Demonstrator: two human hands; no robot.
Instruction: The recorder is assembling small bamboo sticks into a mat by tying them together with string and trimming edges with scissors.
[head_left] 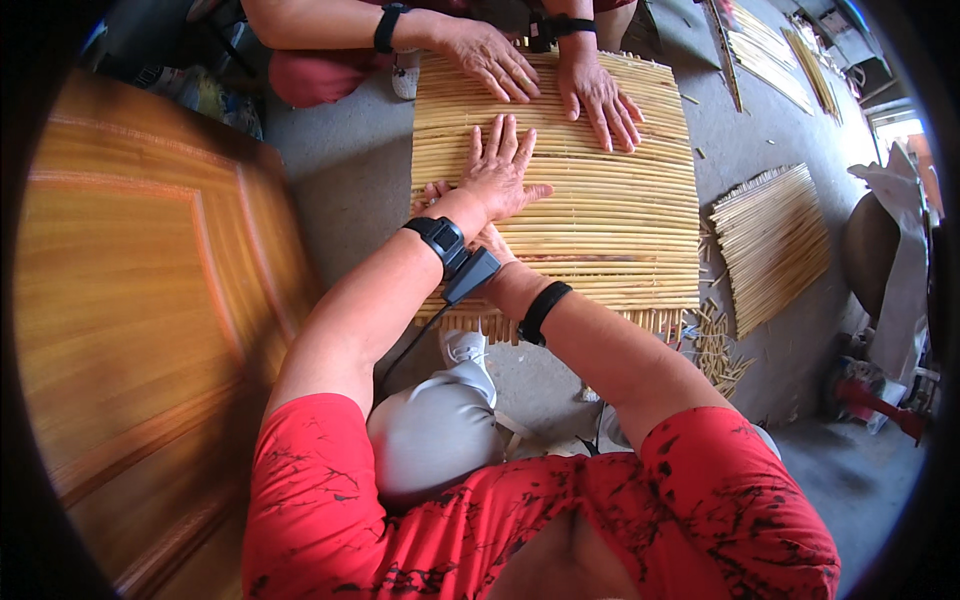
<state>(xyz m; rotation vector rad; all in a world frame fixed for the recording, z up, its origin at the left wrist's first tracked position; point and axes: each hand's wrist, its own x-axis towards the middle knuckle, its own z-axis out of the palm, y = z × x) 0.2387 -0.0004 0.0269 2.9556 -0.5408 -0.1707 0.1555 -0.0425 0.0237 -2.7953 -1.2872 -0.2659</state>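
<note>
A square mat of thin yellow stalks, laid side by side, is in front of me. My left hand rests flat on it left of the middle, fingers spread and thumb pointing right. My forearms cross at the wrists, the left one on top. My right hand reaches leftward beneath my left wrist; most of it is hidden, but its fingertips show apart on the mat's left side. Both hands hold nothing. Across from me, another person's hands also press flat on the mat's far part.
A wooden door panel stands close on my left. On the floor to the right lie a second stalk mat and a heap of short cut pieces. Long loose stalks lie at the far right. A black cable hangs from my left wrist device.
</note>
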